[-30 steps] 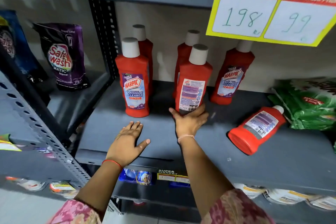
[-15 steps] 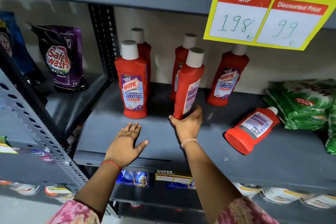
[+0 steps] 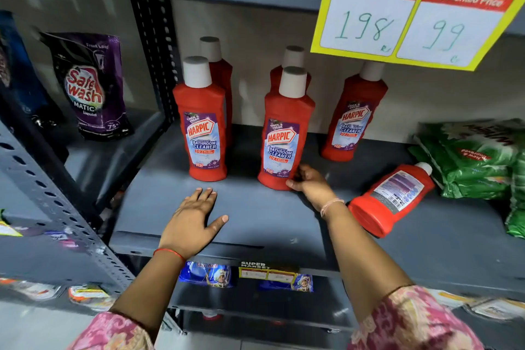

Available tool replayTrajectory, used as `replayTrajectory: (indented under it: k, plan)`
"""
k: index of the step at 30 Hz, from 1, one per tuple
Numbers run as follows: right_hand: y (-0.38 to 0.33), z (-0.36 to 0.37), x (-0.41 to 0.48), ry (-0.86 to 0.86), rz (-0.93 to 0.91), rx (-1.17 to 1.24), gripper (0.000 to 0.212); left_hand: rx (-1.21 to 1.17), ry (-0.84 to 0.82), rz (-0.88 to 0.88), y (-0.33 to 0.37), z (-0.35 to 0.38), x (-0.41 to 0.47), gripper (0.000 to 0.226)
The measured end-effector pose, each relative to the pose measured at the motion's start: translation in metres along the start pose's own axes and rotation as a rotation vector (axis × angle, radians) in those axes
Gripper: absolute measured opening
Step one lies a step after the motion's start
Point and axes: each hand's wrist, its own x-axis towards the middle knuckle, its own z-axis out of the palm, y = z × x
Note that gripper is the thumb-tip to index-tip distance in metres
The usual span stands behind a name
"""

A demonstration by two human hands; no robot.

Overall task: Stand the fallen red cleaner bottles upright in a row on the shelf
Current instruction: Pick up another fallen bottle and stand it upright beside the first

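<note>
Several red cleaner bottles with white caps stand on the grey shelf [image 3: 255,221]. The front left bottle [image 3: 203,122] and the front middle bottle [image 3: 285,133] face me with their labels. One bottle stands behind each, and another upright bottle [image 3: 353,119] is further right. One red bottle [image 3: 390,199] lies on its side at the right, cap pointing to the back. My right hand [image 3: 311,183] grips the base of the front middle bottle. My left hand [image 3: 191,221] rests flat on the shelf, fingers spread, in front of the left bottle.
Green packets [image 3: 477,156] are piled at the shelf's right end, close to the lying bottle's cap. A yellow price sign [image 3: 412,11] hangs from the shelf above. A purple detergent pouch [image 3: 91,85] stands in the left bay beyond a perforated upright [image 3: 156,51].
My right hand has turned the front middle bottle about its upright axis, so its front label now faces me instead of the back label. My left hand has stayed flat.
</note>
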Motion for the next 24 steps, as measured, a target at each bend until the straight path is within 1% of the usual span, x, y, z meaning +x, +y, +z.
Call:
replayTrajectory:
  k: [6, 14, 16, 18, 20, 21, 22, 23, 24]
  plan:
    - [-0.001, -0.008, 0.002, -0.037, 0.027, -0.105, 0.051, -0.011, 0.012, 0.008, 0.002, 0.000, -0.005, 0.065]
    - [-0.011, -0.006, 0.007, -0.084, 0.062, -0.177, 0.054, -0.030, 0.005, -0.008, -0.002, -0.003, -0.001, 0.066]
    - [-0.014, -0.001, 0.000, -0.063, 0.073, -0.178, 0.057, -0.046, 0.001, -0.020, -0.003, -0.003, -0.001, 0.065]
    - [-0.017, 0.003, -0.019, -0.006, 0.041, -0.171, 0.065, -0.062, 0.003, -0.016, -0.001, -0.004, -0.003, 0.064]
    - [-0.019, -0.001, -0.042, 0.081, -0.094, -0.234, 0.067, -0.082, 0.006, -0.008, 0.002, -0.004, -0.005, 0.063]
    - [-0.019, -0.009, -0.054, 0.178, -0.191, -0.315, 0.064, -0.096, 0.007, -0.002, 0.006, -0.002, -0.004, 0.061]
    - [-0.019, -0.018, -0.064, 0.314, -0.277, -0.392, 0.058, -0.117, 0.018, -0.007, 0.010, 0.000, -0.004, 0.060]
    - [-0.021, -0.030, -0.074, 0.496, -0.316, -0.428, 0.050, -0.141, 0.028, -0.011, 0.015, 0.001, -0.003, 0.058]
    - [-0.020, -0.046, -0.082, 0.691, -0.304, -0.447, 0.043, -0.168, 0.026, -0.004, 0.025, 0.006, -0.002, 0.057]
